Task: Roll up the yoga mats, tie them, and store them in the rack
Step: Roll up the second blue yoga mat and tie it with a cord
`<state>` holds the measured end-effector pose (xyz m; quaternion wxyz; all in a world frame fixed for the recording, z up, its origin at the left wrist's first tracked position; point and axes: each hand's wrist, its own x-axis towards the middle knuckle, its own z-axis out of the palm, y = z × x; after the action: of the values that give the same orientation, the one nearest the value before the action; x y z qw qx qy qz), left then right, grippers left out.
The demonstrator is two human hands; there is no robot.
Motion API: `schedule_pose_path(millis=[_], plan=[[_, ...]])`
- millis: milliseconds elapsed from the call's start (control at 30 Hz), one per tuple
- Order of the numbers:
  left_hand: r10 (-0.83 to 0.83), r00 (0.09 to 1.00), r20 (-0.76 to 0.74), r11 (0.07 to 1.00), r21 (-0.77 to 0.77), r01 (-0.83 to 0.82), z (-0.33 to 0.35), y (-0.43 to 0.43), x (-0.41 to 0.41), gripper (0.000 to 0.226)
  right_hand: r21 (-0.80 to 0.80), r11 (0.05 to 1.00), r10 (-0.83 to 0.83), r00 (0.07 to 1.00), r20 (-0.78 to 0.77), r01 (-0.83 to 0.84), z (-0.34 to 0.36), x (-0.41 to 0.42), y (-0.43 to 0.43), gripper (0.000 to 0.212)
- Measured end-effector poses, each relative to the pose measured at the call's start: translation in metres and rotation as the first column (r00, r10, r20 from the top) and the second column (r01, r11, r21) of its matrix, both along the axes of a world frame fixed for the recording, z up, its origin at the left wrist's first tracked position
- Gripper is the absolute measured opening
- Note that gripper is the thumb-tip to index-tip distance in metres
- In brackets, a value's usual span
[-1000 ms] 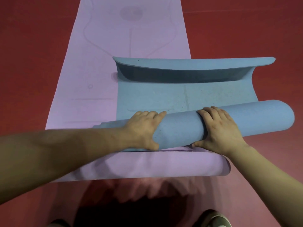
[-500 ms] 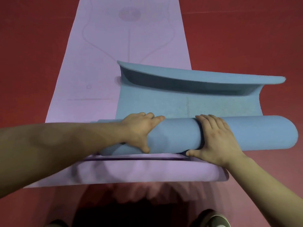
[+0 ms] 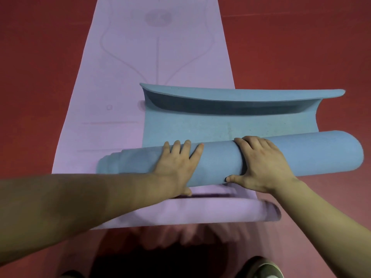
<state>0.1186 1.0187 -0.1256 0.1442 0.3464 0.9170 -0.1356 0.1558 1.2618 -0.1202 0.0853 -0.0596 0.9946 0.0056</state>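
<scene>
Left hand [image 3: 176, 165] presses flat, right hand [image 3: 263, 165] curls over the blue mat [image 3: 218, 160]; we roll with equal pressure so both ends finish flush.

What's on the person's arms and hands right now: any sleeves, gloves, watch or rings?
The left forearm and right forearm are bare as far as the frame edges, with no sleeves showing. The left hand and right hand wear no gloves. No rings, watch or wristband can be seen, and there are no markings on either arm.
</scene>
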Motion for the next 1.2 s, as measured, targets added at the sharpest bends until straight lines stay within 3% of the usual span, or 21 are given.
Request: schedule_pose_path(millis=[167,400,467,600,700,800,967,1200], plan=[[-0.036,0.995,0.088,0.985,0.169,0.021,-0.001,-0.008,-0.033,0.118,-0.054,0.997,-0.055,0.998,-0.001,0.055,0.002,0.001,-0.004,0.113],[-0.023,0.936,0.351,0.985,0.17,-0.04,0.008,-0.007,-0.078,0.121,-0.073,0.995,-0.068,0.997,-0.037,0.066,-0.005,0.008,0.002,0.116],[-0.015,0.948,0.317,0.985,0.168,-0.04,0.009,-0.004,-0.078,0.124,-0.075,0.995,-0.07,0.997,-0.038,0.067,-0.004,0.003,0.005,0.11],[-0.102,0.995,-0.002,0.99,0.095,0.101,0.002,-0.005,-0.039,0.125,-0.052,0.998,-0.05,0.998,-0.036,0.048,-0.008,0.0,0.006,0.109],[-0.093,0.994,-0.057,0.996,-0.004,0.093,-0.003,-0.003,-0.03,0.13,-0.065,0.996,-0.066,0.997,-0.034,0.064,-0.008,-0.001,0.004,0.112],[-0.101,0.993,-0.065,0.989,0.102,0.107,-0.002,0.0,-0.043,0.121,-0.082,0.993,-0.089,0.995,-0.038,0.085,-0.008,-0.002,0.003,0.116],[-0.04,0.983,0.18,0.981,0.193,0.004,0.005,-0.003,-0.055,0.118,-0.08,0.995,-0.066,0.996,-0.068,0.06,-0.01,0.002,0.006,0.123],[-0.054,0.891,0.451,0.988,0.155,-0.018,0.013,-0.009,-0.085,0.12,-0.048,0.999,-0.011,0.999,-0.038,0.01,-0.004,0.0,0.003,0.112]])
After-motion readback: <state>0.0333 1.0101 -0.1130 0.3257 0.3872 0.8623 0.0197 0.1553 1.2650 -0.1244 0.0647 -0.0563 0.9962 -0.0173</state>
